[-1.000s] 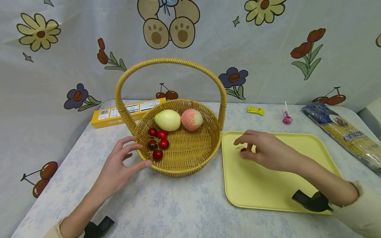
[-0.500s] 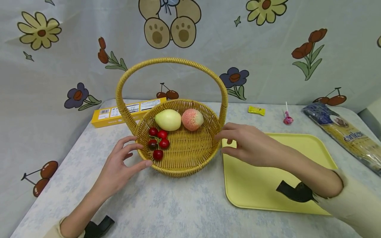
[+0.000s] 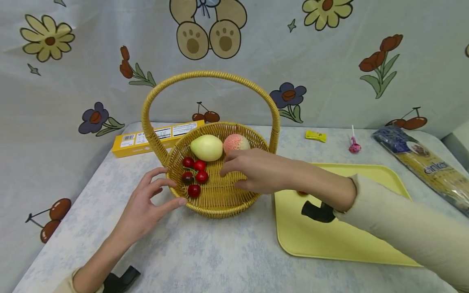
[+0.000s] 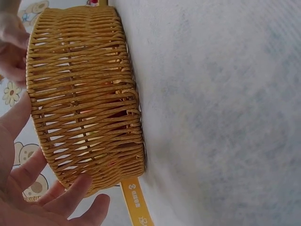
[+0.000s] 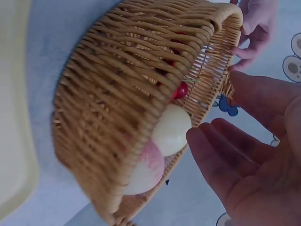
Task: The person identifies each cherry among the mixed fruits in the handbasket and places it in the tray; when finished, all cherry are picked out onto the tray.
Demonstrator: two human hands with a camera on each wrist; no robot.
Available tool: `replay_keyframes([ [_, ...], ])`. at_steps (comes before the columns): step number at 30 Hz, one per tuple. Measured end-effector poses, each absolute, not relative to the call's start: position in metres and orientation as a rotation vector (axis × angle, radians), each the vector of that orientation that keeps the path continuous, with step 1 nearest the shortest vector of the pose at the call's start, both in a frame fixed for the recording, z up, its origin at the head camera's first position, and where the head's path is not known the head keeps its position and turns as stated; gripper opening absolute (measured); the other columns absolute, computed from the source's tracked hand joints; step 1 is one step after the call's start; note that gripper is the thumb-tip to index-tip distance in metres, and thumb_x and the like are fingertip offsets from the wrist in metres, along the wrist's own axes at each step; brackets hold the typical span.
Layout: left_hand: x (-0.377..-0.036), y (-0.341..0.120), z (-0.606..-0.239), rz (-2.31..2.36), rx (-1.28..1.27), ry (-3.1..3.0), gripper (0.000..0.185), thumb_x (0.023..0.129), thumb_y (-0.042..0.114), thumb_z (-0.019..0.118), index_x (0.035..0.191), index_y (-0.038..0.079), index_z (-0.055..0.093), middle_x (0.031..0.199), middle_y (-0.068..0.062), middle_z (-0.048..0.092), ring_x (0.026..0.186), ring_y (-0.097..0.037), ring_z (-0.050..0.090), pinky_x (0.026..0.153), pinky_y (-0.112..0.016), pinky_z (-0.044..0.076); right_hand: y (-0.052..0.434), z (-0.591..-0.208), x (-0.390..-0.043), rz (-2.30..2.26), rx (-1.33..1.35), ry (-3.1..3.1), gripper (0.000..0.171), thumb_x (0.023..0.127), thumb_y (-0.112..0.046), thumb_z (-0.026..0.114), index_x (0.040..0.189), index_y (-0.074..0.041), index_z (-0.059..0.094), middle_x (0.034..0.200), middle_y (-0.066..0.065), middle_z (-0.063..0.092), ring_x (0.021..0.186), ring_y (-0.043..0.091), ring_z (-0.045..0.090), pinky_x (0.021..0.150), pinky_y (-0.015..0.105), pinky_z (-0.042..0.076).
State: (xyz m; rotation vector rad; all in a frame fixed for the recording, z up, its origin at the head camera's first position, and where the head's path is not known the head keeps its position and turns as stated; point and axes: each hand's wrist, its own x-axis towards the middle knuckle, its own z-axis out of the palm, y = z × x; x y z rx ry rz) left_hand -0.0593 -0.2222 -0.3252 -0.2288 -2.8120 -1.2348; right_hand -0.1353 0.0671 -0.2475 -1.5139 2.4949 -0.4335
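Note:
A wicker basket [image 3: 220, 212] with a tall handle [image 3: 209, 75] stands mid-table. Inside lie a pale green fruit [image 3: 206, 147], a peach [image 3: 234, 142] and several red cherries [image 3: 194, 176]. My left hand [image 3: 165, 189] rests against the basket's near-left rim, fingers straight; the left wrist view shows its fingers [image 4: 56, 202] on the basket wall [image 4: 84, 103]. My right hand [image 3: 234, 171] hovers over the basket interior, fingers relaxed and empty, near the peach [image 5: 146, 169] and pale fruit [image 5: 171, 129]. One cherry [image 3: 302, 193] lies on the yellow tray [image 3: 329, 240], partly hidden by my wrist.
A yellow box [image 3: 154, 136] lies behind the basket at left. A small yellow wrapper [image 3: 315, 135], a lollipop [image 3: 353, 144] and a blue packet of spaghetti [image 3: 425, 162] sit at the back right. A patterned cloth hangs behind the table.
My right hand left a cherry on the tray and moved left, from the tray to over the basket interior. The left hand and the basket have stayed put.

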Motion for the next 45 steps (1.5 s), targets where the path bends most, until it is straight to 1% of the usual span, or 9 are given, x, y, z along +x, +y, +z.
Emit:
replay_keyframes([
  [6, -0.058, -0.223, -0.324, -1.230, -0.238, -2.809, 0.031, 0.083, 0.034, 0.081, 0.099, 0.010, 0.069, 0.142, -0.010, 0.041, 0.133, -0.037, 0.038, 0.100, -0.057, 0.044, 0.031, -0.247, -0.149, -0.303, -1.477, 2.399, 0.036, 0.090, -0.008, 0.072, 0.125, -0.011, 0.066, 0.124, 0.007, 0.059, 0.112, 0.020, 0.058, 0.096, 0.032, 0.047],
  [13, -0.060, -0.223, -0.322, -1.246, -0.274, -2.799, 0.029, 0.084, 0.032, 0.081, 0.098, 0.011, 0.069, 0.142, -0.009, 0.041, 0.132, -0.036, 0.039, 0.099, -0.056, 0.045, 0.003, -0.252, -0.163, -0.106, -1.438, 2.335, 0.039, 0.089, -0.006, 0.072, 0.127, -0.014, 0.065, 0.123, 0.004, 0.060, 0.108, 0.016, 0.054, 0.094, 0.031, 0.046],
  [17, -0.059, -0.224, -0.321, -1.243, -0.279, -2.801, 0.027, 0.084, 0.032, 0.081, 0.097, 0.012, 0.067, 0.142, -0.009, 0.041, 0.131, -0.036, 0.039, 0.100, -0.056, 0.044, -0.009, -0.257, -0.172, -0.045, -1.408, 2.285, 0.046, 0.088, -0.001, 0.069, 0.132, -0.014, 0.062, 0.129, 0.001, 0.059, 0.117, 0.016, 0.053, 0.101, 0.031, 0.043],
  [20, -0.059, -0.224, -0.321, -1.243, -0.275, -2.810, 0.026, 0.084, 0.032, 0.080, 0.095, 0.013, 0.066, 0.142, -0.010, 0.040, 0.132, -0.037, 0.039, 0.100, -0.057, 0.044, -0.015, -0.262, -0.177, -0.036, -1.368, 2.251, 0.050, 0.089, 0.001, 0.066, 0.136, -0.015, 0.059, 0.134, 0.001, 0.057, 0.119, 0.015, 0.051, 0.102, 0.031, 0.042],
  [25, -0.060, -0.223, -0.321, -1.244, -0.279, -2.815, 0.027, 0.085, 0.032, 0.080, 0.096, 0.012, 0.066, 0.143, -0.010, 0.040, 0.132, -0.038, 0.038, 0.100, -0.057, 0.043, -0.020, -0.267, -0.183, 0.000, -1.269, 2.226, 0.057, 0.090, -0.005, 0.069, 0.142, -0.020, 0.052, 0.135, 0.003, 0.051, 0.113, 0.015, 0.049, 0.100, 0.033, 0.043],
  [31, -0.062, -0.224, -0.322, -1.232, -0.286, -2.813, 0.027, 0.084, 0.031, 0.080, 0.096, 0.011, 0.066, 0.142, -0.010, 0.040, 0.132, -0.038, 0.038, 0.100, -0.058, 0.044, -0.024, -0.265, -0.185, 0.047, -1.226, 2.181, 0.068, 0.091, -0.007, 0.068, 0.151, -0.024, 0.039, 0.144, 0.005, 0.043, 0.113, 0.016, 0.045, 0.096, 0.033, 0.043],
  [36, -0.062, -0.225, -0.323, -1.239, -0.279, -2.815, 0.027, 0.085, 0.032, 0.080, 0.096, 0.012, 0.066, 0.142, -0.010, 0.039, 0.132, -0.038, 0.038, 0.100, -0.058, 0.043, -0.030, -0.260, -0.186, 0.051, -1.274, 2.146, 0.066, 0.090, -0.001, 0.064, 0.149, -0.021, 0.043, 0.143, -0.002, 0.048, 0.112, 0.015, 0.046, 0.098, 0.030, 0.041],
  [40, -0.061, -0.225, -0.324, -1.250, -0.281, -2.811, 0.026, 0.085, 0.031, 0.080, 0.095, 0.013, 0.065, 0.142, -0.010, 0.039, 0.132, -0.038, 0.038, 0.100, -0.058, 0.043, -0.036, -0.262, -0.186, 0.046, -1.281, 2.123, 0.060, 0.091, -0.004, 0.065, 0.147, -0.017, 0.047, 0.143, -0.002, 0.050, 0.113, 0.013, 0.047, 0.100, 0.030, 0.041],
  [45, -0.060, -0.225, -0.324, -1.246, -0.276, -2.816, 0.026, 0.085, 0.032, 0.080, 0.096, 0.013, 0.065, 0.143, -0.009, 0.039, 0.133, -0.038, 0.038, 0.100, -0.057, 0.043, -0.041, -0.270, -0.187, 0.029, -1.255, 2.099, 0.053, 0.092, -0.003, 0.063, 0.143, -0.014, 0.051, 0.138, -0.001, 0.053, 0.111, 0.012, 0.048, 0.097, 0.027, 0.043],
])
